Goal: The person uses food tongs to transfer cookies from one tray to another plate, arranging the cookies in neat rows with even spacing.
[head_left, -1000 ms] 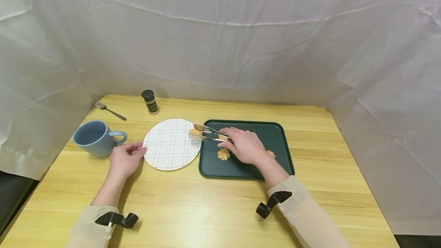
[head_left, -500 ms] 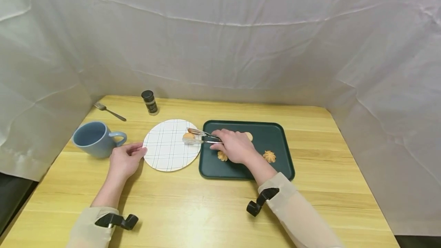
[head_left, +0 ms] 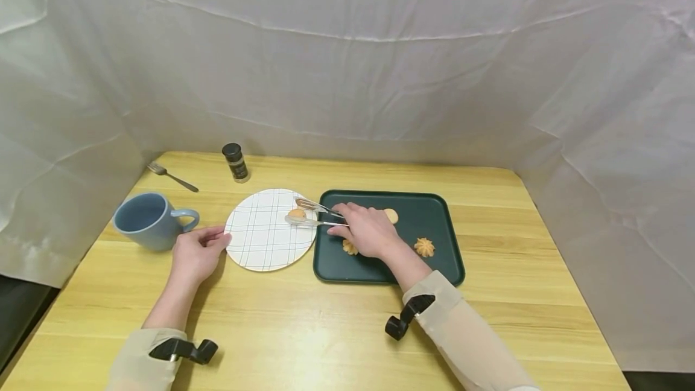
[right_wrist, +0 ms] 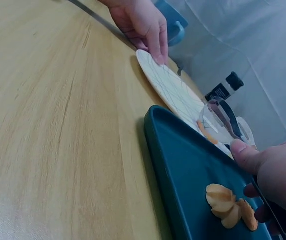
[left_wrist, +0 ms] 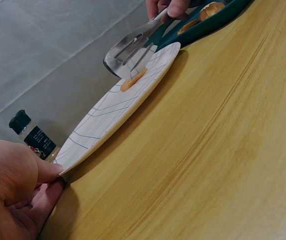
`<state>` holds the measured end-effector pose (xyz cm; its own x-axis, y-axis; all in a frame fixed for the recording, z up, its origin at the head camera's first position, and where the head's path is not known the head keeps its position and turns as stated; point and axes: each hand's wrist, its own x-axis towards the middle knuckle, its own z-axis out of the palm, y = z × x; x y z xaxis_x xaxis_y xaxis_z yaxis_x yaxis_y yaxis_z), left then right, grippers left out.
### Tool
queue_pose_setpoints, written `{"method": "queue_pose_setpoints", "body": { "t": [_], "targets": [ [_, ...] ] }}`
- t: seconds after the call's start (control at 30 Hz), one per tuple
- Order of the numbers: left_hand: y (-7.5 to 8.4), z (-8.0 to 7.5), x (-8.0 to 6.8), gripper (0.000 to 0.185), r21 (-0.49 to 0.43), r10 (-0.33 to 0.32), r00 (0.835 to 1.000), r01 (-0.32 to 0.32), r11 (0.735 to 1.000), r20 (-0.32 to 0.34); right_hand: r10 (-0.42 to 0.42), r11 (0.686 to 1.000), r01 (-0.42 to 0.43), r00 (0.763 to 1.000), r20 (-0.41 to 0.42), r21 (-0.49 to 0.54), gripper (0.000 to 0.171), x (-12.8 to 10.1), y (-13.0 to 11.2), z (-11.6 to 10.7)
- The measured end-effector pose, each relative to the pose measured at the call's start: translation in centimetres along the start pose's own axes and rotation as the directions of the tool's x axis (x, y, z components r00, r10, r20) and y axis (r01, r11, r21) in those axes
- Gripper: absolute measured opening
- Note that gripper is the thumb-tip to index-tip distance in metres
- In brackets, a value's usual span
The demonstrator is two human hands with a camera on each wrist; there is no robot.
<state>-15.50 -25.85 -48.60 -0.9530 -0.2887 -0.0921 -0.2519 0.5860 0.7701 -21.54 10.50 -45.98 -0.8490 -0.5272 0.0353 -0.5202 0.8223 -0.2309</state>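
- Your left hand (head_left: 196, 250) pinches the rim of the plate (head_left: 266, 240) on its left side, thumb and finger close together at the edge.
- Your right hand (head_left: 371, 231) grips the tongs (left_wrist: 125, 54), over the left part of the tray, with the thumb pressed along one arm of them.
- The ends of the tongs reach over the right part of the plate and stand apart—you have the plate cookie (head_left: 297, 213) between them, lying on the white, line-checked surface. Whether either end touches it, you cannot tell.
- Right beside the plate you have the dark green tray (head_left: 442, 225), its left edge close against the plate's right side.
- On the tray, one flower-shaped cookie (head_left: 425, 247) lies to the right of your wrist; a second ridged cookie (head_left: 350, 247) shows partly under your right hand, and a pale round cookie (head_left: 391, 216) sits just behind that hand, partly covered.
- To your left, the blue mug (head_left: 148, 222) stands upright, its handle turned right—just beside your left hand.
- Farther back, you have the fork (head_left: 172, 176) lying flat behind the mug and the black-capped shaker (head_left: 236, 163) upright behind the plate.
- All of it rests on the wooden table (head_left: 304, 330), in front of the pale hanging cloth (head_left: 347, 77).
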Motion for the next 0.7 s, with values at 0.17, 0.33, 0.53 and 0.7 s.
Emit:
{"method": "queue_pose_setpoints", "body": {
  "t": [0.17, 0.33, 0.53, 0.7],
  "targets": [
    [0.0, 0.0, 0.0, 0.043, -0.005, 0.001, 1.0, -0.001, 1.0, 0.0, 0.026, 0.999, -0.026, 1.0, 0.0, 0.032, 0.064, -0.4, 0.0, -0.6],
    [-0.1, -0.1, 0.1, 0.041, -0.002, 0.01, 1.0, -0.01, 1.0, -0.003, 0.041, 0.998, -0.041, 0.999, -0.016, 0.049, 0.064, -1.3, 0.3, -1.4],
    [-0.1, -0.1, 0.2, 0.042, -0.001, 0.017, 1.0, -0.017, 1.0, -0.003, 0.058, 0.996, -0.055, 0.998, -0.039, 0.066, 0.064, -2.5, 1.0, -2.4],
    [-0.2, -0.1, 0.1, 0.042, -0.002, 0.016, 1.0, -0.016, 1.0, -0.003, 0.063, 0.996, -0.058, 0.996, -0.066, 0.063, 0.063, -3.9, 2.4, -3.4]
  ]
}}
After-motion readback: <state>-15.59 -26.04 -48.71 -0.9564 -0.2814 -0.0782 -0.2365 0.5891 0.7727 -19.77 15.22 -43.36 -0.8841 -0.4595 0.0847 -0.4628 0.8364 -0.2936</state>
